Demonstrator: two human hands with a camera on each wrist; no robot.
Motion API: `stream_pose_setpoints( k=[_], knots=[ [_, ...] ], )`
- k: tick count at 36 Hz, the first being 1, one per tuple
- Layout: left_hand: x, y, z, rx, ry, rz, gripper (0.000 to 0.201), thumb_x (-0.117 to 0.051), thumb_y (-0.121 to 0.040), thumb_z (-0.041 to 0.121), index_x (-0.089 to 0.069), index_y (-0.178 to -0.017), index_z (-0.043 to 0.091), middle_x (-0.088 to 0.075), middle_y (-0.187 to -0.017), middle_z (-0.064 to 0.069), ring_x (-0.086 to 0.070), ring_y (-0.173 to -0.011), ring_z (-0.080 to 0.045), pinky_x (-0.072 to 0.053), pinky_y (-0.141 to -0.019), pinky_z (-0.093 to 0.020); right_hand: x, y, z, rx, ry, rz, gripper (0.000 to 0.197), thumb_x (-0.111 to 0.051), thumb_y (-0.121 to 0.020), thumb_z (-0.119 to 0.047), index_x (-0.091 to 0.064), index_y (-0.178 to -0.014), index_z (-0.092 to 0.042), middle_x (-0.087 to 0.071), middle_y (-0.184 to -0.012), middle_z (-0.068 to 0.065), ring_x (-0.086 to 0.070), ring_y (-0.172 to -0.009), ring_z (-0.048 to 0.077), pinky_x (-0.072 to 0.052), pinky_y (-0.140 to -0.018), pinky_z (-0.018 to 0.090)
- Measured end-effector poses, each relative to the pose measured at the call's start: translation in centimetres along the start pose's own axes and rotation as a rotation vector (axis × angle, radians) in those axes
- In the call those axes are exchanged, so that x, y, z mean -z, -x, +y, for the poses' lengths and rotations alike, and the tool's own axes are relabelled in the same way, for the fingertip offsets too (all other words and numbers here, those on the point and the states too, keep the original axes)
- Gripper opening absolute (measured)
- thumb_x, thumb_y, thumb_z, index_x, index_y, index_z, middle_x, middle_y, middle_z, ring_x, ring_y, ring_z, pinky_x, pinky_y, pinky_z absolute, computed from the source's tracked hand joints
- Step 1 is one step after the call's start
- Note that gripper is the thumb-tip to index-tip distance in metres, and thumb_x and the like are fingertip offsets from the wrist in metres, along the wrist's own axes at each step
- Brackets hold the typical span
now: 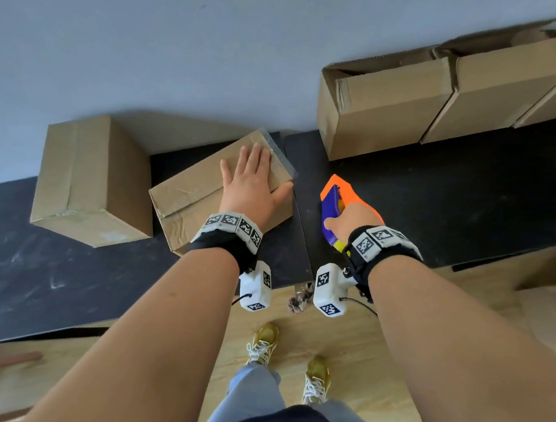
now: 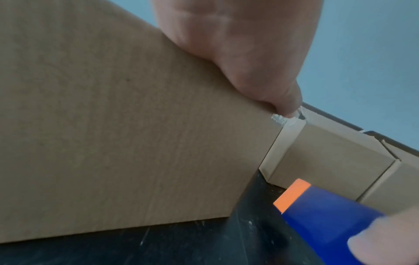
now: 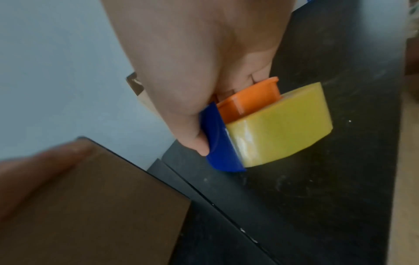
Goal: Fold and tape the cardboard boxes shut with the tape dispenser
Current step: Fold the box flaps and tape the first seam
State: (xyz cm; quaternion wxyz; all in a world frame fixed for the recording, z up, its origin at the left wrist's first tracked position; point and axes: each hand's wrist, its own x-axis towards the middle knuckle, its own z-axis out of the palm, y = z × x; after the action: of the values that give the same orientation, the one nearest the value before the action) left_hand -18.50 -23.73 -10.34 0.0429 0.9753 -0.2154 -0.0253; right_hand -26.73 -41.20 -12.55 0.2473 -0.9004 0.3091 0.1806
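Note:
A closed cardboard box (image 1: 191, 190) lies tilted on the black table (image 1: 437, 196), with clear tape along its far edge. My left hand (image 1: 256, 179) lies flat on its top, fingers straight, thumb at the right edge (image 2: 285, 100). To its right, my right hand (image 1: 349, 223) grips the orange and blue tape dispenser (image 1: 335, 198) just above the table. The right wrist view shows the dispenser (image 3: 226, 143) with its yellow tape roll (image 3: 281, 129) and my fingers curled around it.
A taped box (image 1: 89, 179) stands at the left against the grey wall. Several open boxes (image 1: 395, 100) line the back right of the table. A wooden floor and my shoes (image 1: 288, 361) lie below the table's near edge.

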Motion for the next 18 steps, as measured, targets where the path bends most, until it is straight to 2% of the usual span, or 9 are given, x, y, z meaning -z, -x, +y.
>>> stream_pose_setpoints(
  k=[4,6,9,10,12,14,15,16,18],
  knots=[
    [-0.2,0.0,-0.1,-0.005,0.020,0.049,0.078,-0.027,-0.094,0.064,-0.016,-0.153,0.014,-0.012,-0.160,-0.001,-0.001,-0.148,-0.022,-0.001,-0.118,-0.055,-1.7,-0.6,0.7,0.048,0.054,0.050,0.077,-0.072,-0.077,-0.039,-0.025,-0.138,-0.041,-0.061,-0.066,-0.001,-0.060,-0.059,0.018,-0.050,-0.056,0.031],
    [-0.3,0.0,-0.1,-0.011,0.035,0.080,0.077,-0.031,-0.093,0.063,-0.021,-0.152,0.013,-0.019,-0.158,-0.003,-0.007,-0.148,-0.023,-0.003,-0.117,-0.055,-2.2,-0.6,0.6,0.048,0.061,0.072,0.071,-0.075,-0.076,-0.038,-0.033,-0.134,-0.033,-0.060,-0.065,-0.001,-0.060,-0.058,0.019,-0.051,-0.057,0.032],
    [-0.6,0.0,-0.2,-0.006,0.060,0.138,0.076,-0.037,-0.090,0.065,-0.031,-0.145,0.013,-0.032,-0.149,-0.005,-0.021,-0.143,-0.023,-0.010,-0.116,-0.053,-2.4,-0.6,0.0,0.008,0.072,0.045,0.063,-0.078,-0.079,-0.033,-0.040,-0.129,-0.025,-0.052,-0.065,-0.001,-0.051,-0.053,0.015,-0.042,-0.054,0.026],
    [-0.6,0.0,-0.2,0.000,0.069,0.158,0.075,-0.039,-0.089,0.065,-0.034,-0.142,0.013,-0.035,-0.145,-0.006,-0.025,-0.140,-0.024,-0.013,-0.115,-0.052,-2.4,-0.5,-0.3,-0.028,0.106,-0.004,0.056,-0.076,-0.081,-0.035,-0.046,-0.124,-0.018,-0.049,-0.066,0.000,-0.048,-0.055,0.015,-0.042,-0.058,0.027],
    [-0.6,0.2,-0.2,-0.009,0.075,0.189,0.071,-0.041,-0.088,0.064,-0.037,-0.137,0.013,-0.040,-0.139,-0.006,-0.032,-0.133,-0.025,-0.017,-0.114,-0.052,-2.7,-0.4,-0.4,-0.088,0.162,-0.095,0.042,-0.074,-0.083,-0.041,-0.056,-0.105,-0.009,-0.050,-0.068,0.001,-0.051,-0.059,0.018,-0.045,-0.064,0.031],
    [-0.5,0.3,-0.1,-0.042,0.061,0.214,0.063,-0.042,-0.089,0.062,-0.042,-0.132,0.015,-0.043,-0.134,-0.007,-0.035,-0.129,-0.027,-0.020,-0.111,-0.053,-3.1,-0.4,-0.3,-0.124,0.189,-0.150,0.044,-0.074,-0.081,-0.047,-0.052,-0.086,-0.010,-0.052,-0.067,0.003,-0.053,-0.058,0.019,-0.045,-0.062,0.031],
    [-0.5,0.4,-0.2,-0.050,0.052,0.212,0.059,-0.042,-0.090,0.061,-0.044,-0.130,0.017,-0.044,-0.133,-0.007,-0.035,-0.128,-0.028,-0.020,-0.111,-0.053,-3.3,-0.3,-0.3,-0.133,0.202,-0.166,0.047,-0.075,-0.079,-0.049,-0.050,-0.085,-0.009,-0.052,-0.067,0.003,-0.053,-0.057,0.019,-0.044,-0.062,0.031],
    [-0.4,0.4,-0.1,-0.057,0.047,0.204,0.056,-0.042,-0.091,0.060,-0.045,-0.129,0.019,-0.044,-0.132,-0.007,-0.035,-0.128,-0.029,-0.020,-0.111,-0.054,-3.2,-0.4,-0.3,-0.145,0.205,-0.177,0.050,-0.077,-0.078,-0.049,-0.051,-0.091,-0.007,-0.051,-0.068,0.003,-0.052,-0.059,0.020,-0.044,-0.064,0.032],
    [-0.4,0.2,-0.2,-0.060,0.037,0.194,0.055,-0.041,-0.091,0.060,-0.047,-0.128,0.020,-0.044,-0.131,-0.007,-0.035,-0.129,-0.028,-0.018,-0.112,-0.054,-3.0,-0.4,-0.5,-0.146,0.216,-0.221,0.063,-0.077,-0.078,-0.047,-0.049,-0.115,-0.005,-0.051,-0.079,0.005,-0.052,-0.072,0.023,-0.042,-0.072,0.034]
  ],
)
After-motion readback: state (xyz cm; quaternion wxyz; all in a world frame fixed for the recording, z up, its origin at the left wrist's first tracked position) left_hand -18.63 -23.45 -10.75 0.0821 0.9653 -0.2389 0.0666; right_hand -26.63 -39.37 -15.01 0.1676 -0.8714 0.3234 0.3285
